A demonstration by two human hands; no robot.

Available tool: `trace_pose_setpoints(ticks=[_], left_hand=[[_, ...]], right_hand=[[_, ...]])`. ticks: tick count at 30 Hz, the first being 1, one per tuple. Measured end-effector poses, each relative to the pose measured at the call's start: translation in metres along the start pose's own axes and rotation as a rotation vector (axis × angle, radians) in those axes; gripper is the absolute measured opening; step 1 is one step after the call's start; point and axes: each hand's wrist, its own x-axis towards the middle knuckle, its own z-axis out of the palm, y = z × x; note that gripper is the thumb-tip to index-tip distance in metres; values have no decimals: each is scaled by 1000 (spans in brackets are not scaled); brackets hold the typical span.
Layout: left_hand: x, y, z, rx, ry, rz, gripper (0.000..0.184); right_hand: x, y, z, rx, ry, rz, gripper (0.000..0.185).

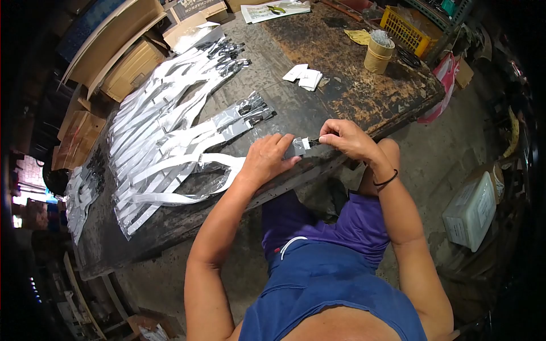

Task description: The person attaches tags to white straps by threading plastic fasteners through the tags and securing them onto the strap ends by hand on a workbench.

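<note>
My left hand (268, 158) is closed around a white strap (224, 159) near its end, at the table's front edge. The strap looks wrapped in clear plastic and loops back to the left across the table. Beyond my left fingers, a small white tag (306, 143) shows beside a dark end piece. My right hand (348, 140) pinches at this black end, its fingertips pressed together; the exact shape there is too small to tell. Just behind my left hand lie more bagged straps (233, 122) with black ends.
A large pile of bagged white straps (153, 108) covers the table's left side. Small white cards (309, 79) lie mid-table. A tan tub (379, 57) of clear bits, a yellow crate (405, 31) and cardboard boxes (133, 69) stand at the back. A plastic bin (471, 211) is on the floor, right.
</note>
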Motion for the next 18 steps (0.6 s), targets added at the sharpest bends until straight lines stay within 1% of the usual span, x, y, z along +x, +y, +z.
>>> trace_pose_setpoints(ticks=[3,5,10,12,13,15,18], left_hand=[[4,6,-1,22,11,-1,56],[10,14,-2,-55,34,-1,57],[19,22,5,-61,13,-24,55],[21,21,8,-54,1,-16,54],[22,21,8,-64,-1,-1,53],[23,20,9,-74,-2,14,52],[23,20,11,-110,-16,11,51]], right_hand=[[-1,-4,1,24,5,-31,26],[-1,-3,1,33,-1,-28,26],[-1,0,-1,4,-16,-27,28],[-2,1,1,71,13,-134,16],[-3,-1,0,70,14,-134,16],[-4,-5,-3,61,-86,-75,21],[-4,-2,-7,132,-152,-73,24]])
